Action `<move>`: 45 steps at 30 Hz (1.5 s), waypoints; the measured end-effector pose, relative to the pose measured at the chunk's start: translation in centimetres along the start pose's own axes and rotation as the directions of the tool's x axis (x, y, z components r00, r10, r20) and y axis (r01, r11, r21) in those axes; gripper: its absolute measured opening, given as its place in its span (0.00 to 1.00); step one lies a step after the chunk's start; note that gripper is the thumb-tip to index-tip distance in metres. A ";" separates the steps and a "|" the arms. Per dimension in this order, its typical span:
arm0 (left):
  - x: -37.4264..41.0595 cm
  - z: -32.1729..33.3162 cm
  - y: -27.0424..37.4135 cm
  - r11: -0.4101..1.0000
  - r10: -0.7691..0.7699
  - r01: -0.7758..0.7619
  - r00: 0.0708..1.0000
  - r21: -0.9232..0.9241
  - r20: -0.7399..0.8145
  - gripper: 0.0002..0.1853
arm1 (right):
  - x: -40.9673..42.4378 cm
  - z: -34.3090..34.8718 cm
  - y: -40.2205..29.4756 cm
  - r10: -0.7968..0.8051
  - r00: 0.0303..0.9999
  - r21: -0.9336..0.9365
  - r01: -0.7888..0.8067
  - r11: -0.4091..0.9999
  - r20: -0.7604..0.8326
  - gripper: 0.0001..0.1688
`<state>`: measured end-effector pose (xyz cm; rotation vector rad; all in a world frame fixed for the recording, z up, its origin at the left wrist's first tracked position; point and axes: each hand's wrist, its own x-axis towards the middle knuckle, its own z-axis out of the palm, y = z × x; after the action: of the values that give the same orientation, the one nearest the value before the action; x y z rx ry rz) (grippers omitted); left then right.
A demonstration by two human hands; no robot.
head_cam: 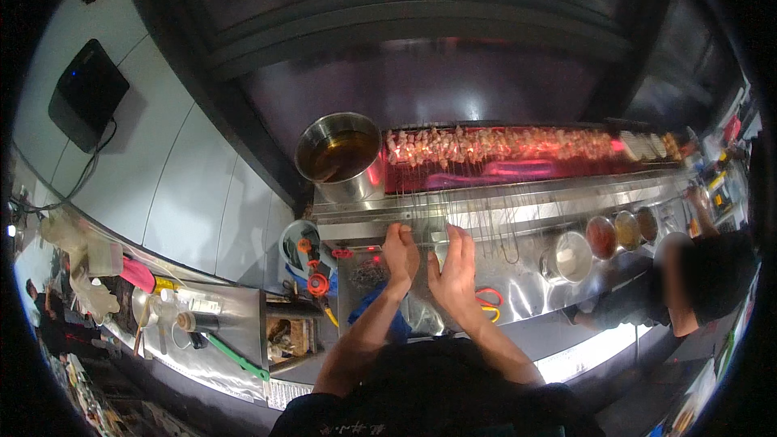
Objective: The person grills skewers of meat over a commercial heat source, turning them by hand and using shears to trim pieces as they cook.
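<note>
A long row of meat skewers lies across the glowing red grill, their thin metal rods pointing toward me. My left hand is at the near ends of the leftmost rods, with its fingers bent. Just to its right, my right hand is raised, thumb apart from the fingers, its fingertips close to other rod ends. The rods are too thin and blurred to tell whether either hand grips any. Below the grill runs a steel ledge, which the rods overhang.
A steel pot of brown liquid stands left of the grill. On the steel counter are a metal pot, bowls of red and yellowish seasoning, and red-yellow-handled scissors. An orange gas regulator is at left; another person's arm at right.
</note>
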<state>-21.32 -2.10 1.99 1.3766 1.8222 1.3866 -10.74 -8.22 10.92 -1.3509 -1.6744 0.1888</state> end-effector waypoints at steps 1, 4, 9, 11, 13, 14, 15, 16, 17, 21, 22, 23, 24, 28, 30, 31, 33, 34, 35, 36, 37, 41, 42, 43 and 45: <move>0.0 -0.1 0.3 1.000 0.011 -0.011 1.000 -0.010 -0.011 0.11 | 0.1 0.0 0.1 0.002 1.000 0.010 -0.002 1.000 0.000 0.32; -0.1 -0.7 0.9 0.999 0.046 -0.045 0.998 0.010 -0.044 0.10 | 0.2 0.5 0.8 0.028 0.999 0.037 -0.029 0.999 0.018 0.31; 0.0 -0.9 0.6 0.995 0.081 -0.075 0.994 0.070 -0.078 0.08 | 0.2 1.1 1.6 0.071 0.994 0.048 -0.075 0.996 0.080 0.28; 0.1 -0.8 0.2 0.993 0.074 -0.070 0.996 0.097 -0.043 0.08 | 0.3 1.2 1.6 0.084 0.991 0.057 -0.090 0.994 0.108 0.27; 0.1 -0.8 0.1 0.990 0.080 -0.077 0.996 0.121 -0.026 0.08 | 0.5 1.5 1.6 0.096 0.989 0.061 -0.103 0.993 0.108 0.27; 0.0 -0.7 0.2 0.988 0.089 -0.084 0.996 0.130 -0.031 0.08 | 0.6 1.6 1.6 0.103 0.989 0.062 -0.110 0.992 0.107 0.26; -0.1 -0.6 0.1 0.986 0.098 -0.092 0.995 0.139 -0.034 0.09 | 0.5 1.8 1.7 0.105 0.987 0.063 -0.113 0.992 0.119 0.26; 0.1 -0.7 -0.1 0.987 0.097 -0.094 0.995 0.132 -0.019 0.09 | 0.5 2.0 1.7 0.107 0.986 0.064 -0.116 0.991 0.130 0.26; 0.3 -0.8 -0.3 0.988 0.097 -0.096 0.995 0.125 -0.005 0.09 | 0.5 2.1 1.7 0.110 0.984 0.065 -0.120 0.991 0.141 0.26; 0.2 -1.5 0.4 0.994 0.086 -0.089 0.996 0.069 0.039 0.10 | 0.7 2.1 1.5 0.093 0.982 0.072 -0.106 0.992 0.164 0.27; 0.2 -1.6 0.3 0.998 0.050 -0.053 0.996 0.044 0.068 0.10 | 0.8 2.0 1.5 0.101 0.980 0.070 -0.114 0.991 0.171 0.27; 0.3 -1.8 0.2 1.000 0.015 -0.017 0.995 0.019 0.098 0.10 | 0.8 2.1 1.5 0.109 0.978 0.067 -0.123 0.990 0.178 0.27; 0.4 -2.0 0.1 1.000 -0.016 0.017 0.992 -0.004 0.125 0.10 | 0.8 2.1 1.4 0.105 0.979 0.060 -0.117 0.991 0.172 0.27; 0.7 -2.4 -0.8 0.999 0.037 -0.039 0.995 0.022 0.089 0.11 | 0.8 2.1 1.4 0.093 0.984 0.060 -0.103 0.993 0.149 0.27; 0.9 -3.1 -0.7 0.993 0.066 -0.074 0.994 0.095 0.082 0.10 | 0.6 2.1 1.3 0.091 0.986 0.073 -0.102 0.992 0.140 0.28; 1.2 -3.1 -0.8 0.995 0.038 -0.047 0.994 0.090 0.099 0.10 | 0.5 2.0 1.1 0.091 0.987 0.079 -0.102 0.992 0.136 0.28; 1.7 -3.1 -1.2 0.997 -0.016 0.004 0.991 0.082 0.134 0.10 | 0.2 1.8 0.7 0.108 0.985 0.083 -0.120 0.989 0.138 0.26; 1.8 -3.0 -1.3 0.996 -0.004 -0.009 0.989 0.089 0.145 0.10 | 0.2 1.7 0.5 0.125 0.982 0.081 -0.137 0.987 0.144 0.25; 1.8 -2.8 -1.3 0.995 0.009 -0.024 0.988 0.095 0.157 0.10 | 0.1 1.7 0.4 0.142 0.979 0.079 -0.154 0.985 0.149 0.24; 1.9 -2.6 -1.1 0.994 0.022 -0.040 0.985 0.100 0.173 0.09 | -0.2 1.6 0.5 0.136 0.980 0.074 -0.148 0.986 0.146 0.24; 2.0 -2.7 -1.1 0.993 0.047 -0.064 0.985 0.101 0.164 0.09 | -0.4 1.6 0.8 0.131 0.981 0.070 -0.143 0.987 0.143 0.25; 2.2 -3.2 -0.3 0.983 0.107 -0.126 0.984 0.132 0.143 0.08 | -1.3 1.1 1.0 0.139 0.983 0.036 -0.144 0.989 0.118 0.24; 2.3 -3.4 -0.2 0.980 0.113 -0.133 0.985 0.151 0.134 0.08 | -1.5 0.9 1.0 0.137 0.983 0.034 -0.142 0.989 0.124 0.24; 2.4 -3.6 -0.4 0.978 0.114 -0.135 0.984 0.157 0.135 0.08 | -1.8 0.5 0.8 0.136 0.982 0.031 -0.141 0.990 0.130 0.24; 2.5 -3.9 -0.7 0.976 0.113 -0.135 0.985 0.172 0.133 0.07 | -2.6 -0.1 0.5 0.157 0.976 0.036 -0.164 0.986 0.150 0.24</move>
<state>-25.74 -1.54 3.32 1.6555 1.8453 1.1903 -10.46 -10.29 9.22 -1.4662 -1.6693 0.4292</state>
